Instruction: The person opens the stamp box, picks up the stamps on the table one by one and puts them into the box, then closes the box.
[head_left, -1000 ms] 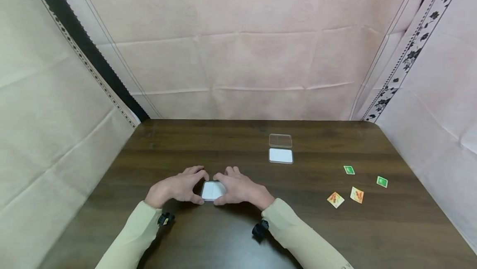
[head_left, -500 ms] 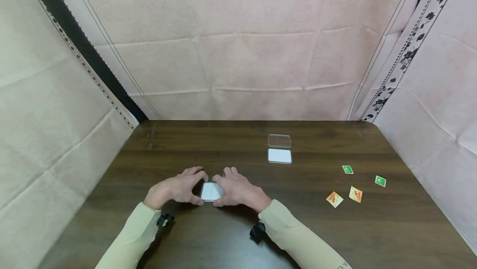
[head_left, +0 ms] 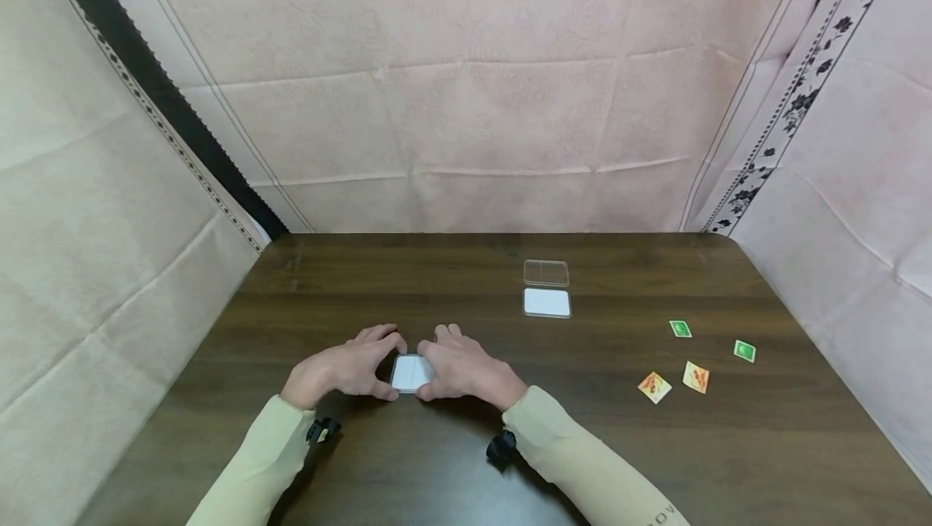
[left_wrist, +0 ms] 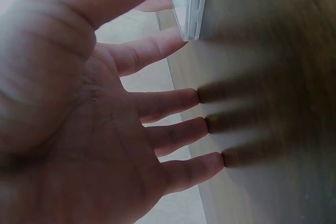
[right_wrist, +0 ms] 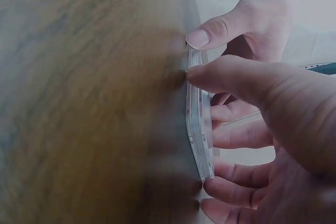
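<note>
A small flat clear plastic case [head_left: 410, 374] with a white face and rounded corners lies on the table between both hands. From its left side my left hand [head_left: 357, 364] holds it by the edge with thumb and index finger; the other fingertips [left_wrist: 215, 160] reach down to the table. My right hand [head_left: 466, 372] grips the opposite edge, its thumb [right_wrist: 210, 75] on the near side and fingers at the far side. Seen edge-on in the right wrist view, the case [right_wrist: 199, 124] shows stacked clear layers. My right fingers hide part of its right end.
Farther back on the brown table [head_left: 349, 445] lie a clear lid-like tray [head_left: 546, 273] and a white-faced clear case [head_left: 547, 303]. At the right are two small green cards [head_left: 680, 329] and two orange-patterned cards [head_left: 696, 377]. Pale cloth walls [head_left: 466, 121] border the table.
My right hand and wrist have shifted slightly left, covering a little more of the case. My left hand stays in place. The head view has moved a touch.
</note>
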`<action>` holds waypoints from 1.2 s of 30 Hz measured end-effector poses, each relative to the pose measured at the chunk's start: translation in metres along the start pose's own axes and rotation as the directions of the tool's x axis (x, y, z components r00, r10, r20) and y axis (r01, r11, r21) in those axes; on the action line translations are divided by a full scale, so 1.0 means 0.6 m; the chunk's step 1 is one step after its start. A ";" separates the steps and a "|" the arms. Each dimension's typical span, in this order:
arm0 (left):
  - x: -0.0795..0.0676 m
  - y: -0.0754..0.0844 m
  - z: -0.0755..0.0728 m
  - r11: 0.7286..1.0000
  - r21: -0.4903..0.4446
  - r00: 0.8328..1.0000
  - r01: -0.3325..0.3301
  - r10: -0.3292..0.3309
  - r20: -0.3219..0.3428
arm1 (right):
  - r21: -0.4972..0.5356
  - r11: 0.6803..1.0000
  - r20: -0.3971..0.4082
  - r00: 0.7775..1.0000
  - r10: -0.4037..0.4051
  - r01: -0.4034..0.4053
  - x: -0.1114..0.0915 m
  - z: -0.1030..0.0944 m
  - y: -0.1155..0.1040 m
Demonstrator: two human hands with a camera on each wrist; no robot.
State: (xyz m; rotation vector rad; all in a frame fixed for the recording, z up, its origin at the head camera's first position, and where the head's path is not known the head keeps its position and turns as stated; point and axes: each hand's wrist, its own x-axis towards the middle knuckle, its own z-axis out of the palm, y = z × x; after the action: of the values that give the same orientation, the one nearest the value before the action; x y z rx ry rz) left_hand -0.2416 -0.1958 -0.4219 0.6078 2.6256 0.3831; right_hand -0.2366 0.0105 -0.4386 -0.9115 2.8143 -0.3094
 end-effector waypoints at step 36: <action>-0.001 0.003 0.000 1.000 -0.029 1.000 -0.008 0.007 -0.003 | 0.008 0.999 0.014 0.999 -0.037 0.037 0.010 -0.008 0.000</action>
State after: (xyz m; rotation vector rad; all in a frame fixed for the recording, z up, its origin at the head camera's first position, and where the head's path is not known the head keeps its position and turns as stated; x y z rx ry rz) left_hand -0.2404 -0.1947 -0.4210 0.6081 2.6160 0.4244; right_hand -0.2423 0.0076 -0.4343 -0.9615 2.7841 -0.3171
